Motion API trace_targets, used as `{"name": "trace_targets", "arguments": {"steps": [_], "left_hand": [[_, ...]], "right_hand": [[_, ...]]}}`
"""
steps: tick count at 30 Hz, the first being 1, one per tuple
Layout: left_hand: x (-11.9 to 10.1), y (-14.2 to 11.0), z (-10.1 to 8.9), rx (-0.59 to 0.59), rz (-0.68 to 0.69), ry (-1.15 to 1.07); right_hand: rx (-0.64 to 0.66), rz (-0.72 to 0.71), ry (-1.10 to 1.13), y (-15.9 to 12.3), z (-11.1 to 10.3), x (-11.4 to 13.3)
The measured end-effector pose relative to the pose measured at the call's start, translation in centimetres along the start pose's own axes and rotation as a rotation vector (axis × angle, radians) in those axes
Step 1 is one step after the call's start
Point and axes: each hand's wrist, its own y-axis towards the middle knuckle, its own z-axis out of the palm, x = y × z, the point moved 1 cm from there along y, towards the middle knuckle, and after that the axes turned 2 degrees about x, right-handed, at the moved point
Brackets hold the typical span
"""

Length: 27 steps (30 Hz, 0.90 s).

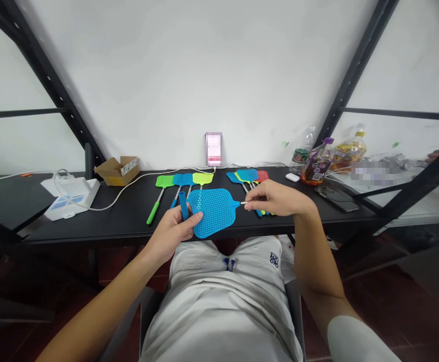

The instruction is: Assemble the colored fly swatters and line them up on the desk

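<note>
A blue fly swatter head (215, 213), full of small holes, is held flat above the front of the black desk. My left hand (177, 226) grips its left edge with the thumb on top. A blue tube-like handle (183, 205) stands upright in the same hand. My right hand (272, 197) is closed in a pinch on the short metal rod (243, 202) at the swatter's neck. Behind my left hand lie a green fly swatter (160, 193) and several blue and yellow-green ones. Beyond my right hand lies an overlapping group of fly swatters (247, 175), blue, yellow and red.
A phone (213, 148) leans on the wall, its cable running along the desk (128, 221). At left are an open cardboard box (117, 172) and a white box (74, 198). Drink bottles (317, 163), a white case (292, 177) and a dark phone (336, 198) are at right.
</note>
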Motion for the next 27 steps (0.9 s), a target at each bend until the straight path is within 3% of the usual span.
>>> {"name": "trace_targets", "arguments": {"steps": [27], "left_hand": [[0.10, -0.05, 0.69, -0.030, -0.002, -0.069]], "right_hand": [[-0.038, -0.002, -0.015, -0.01, -0.09, 0.34]]}}
